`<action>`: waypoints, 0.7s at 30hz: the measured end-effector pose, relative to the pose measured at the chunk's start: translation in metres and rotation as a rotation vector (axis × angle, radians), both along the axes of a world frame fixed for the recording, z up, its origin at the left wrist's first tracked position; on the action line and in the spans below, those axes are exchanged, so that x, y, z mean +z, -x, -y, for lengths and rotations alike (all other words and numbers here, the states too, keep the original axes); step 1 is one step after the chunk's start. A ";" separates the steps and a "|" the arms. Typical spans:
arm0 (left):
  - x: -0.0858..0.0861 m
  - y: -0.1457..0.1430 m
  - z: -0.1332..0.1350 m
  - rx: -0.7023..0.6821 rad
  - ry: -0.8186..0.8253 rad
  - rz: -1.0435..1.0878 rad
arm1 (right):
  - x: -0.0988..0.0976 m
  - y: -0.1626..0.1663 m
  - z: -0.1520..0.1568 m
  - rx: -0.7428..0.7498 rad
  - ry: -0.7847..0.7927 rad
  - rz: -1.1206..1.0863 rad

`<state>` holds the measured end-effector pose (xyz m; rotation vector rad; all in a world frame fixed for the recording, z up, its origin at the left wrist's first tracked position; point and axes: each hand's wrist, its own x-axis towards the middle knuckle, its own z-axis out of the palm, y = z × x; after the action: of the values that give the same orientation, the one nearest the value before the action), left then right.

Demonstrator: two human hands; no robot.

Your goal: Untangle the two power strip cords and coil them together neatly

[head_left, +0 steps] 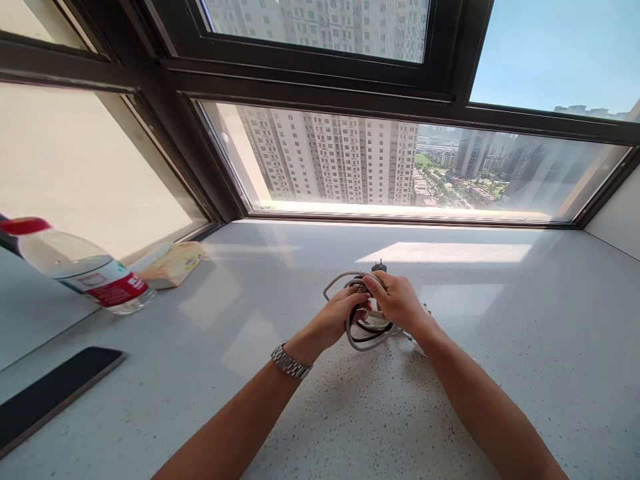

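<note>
A coiled bundle of grey and black cables [367,343] hangs in loops between my two hands, just above the speckled white sill [350,413]. My left hand [345,307] is closed round the left side of the bundle. From the right, my right hand [397,300] grips the cables near a dark plug [379,266], whose metal prongs point toward the window. A light-coloured cable end shows below my right hand, close to the sill. The fingertips partly hide where the cables cross.
At the left, a water bottle [117,283] with a red cap leans at an angle beside a soft tissue pack [173,263]. A dark phone [55,393] lies at the lower left. The dark-framed window [320,83] borders the sill's far edge.
</note>
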<state>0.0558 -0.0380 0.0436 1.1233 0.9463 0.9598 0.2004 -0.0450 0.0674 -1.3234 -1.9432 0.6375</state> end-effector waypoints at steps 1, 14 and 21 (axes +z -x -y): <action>-0.001 0.000 0.001 0.003 0.000 0.045 | -0.001 0.000 0.000 0.015 -0.005 0.002; -0.012 -0.027 0.001 0.148 -0.143 0.242 | -0.009 0.005 -0.006 -0.225 0.073 -0.232; -0.023 -0.028 -0.002 0.258 -0.190 0.122 | -0.017 -0.004 -0.024 0.014 0.338 -0.430</action>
<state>0.0835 -0.0365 0.0208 1.1024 0.9294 1.3366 0.2046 -0.0210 0.0501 -1.2398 -1.5400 1.1911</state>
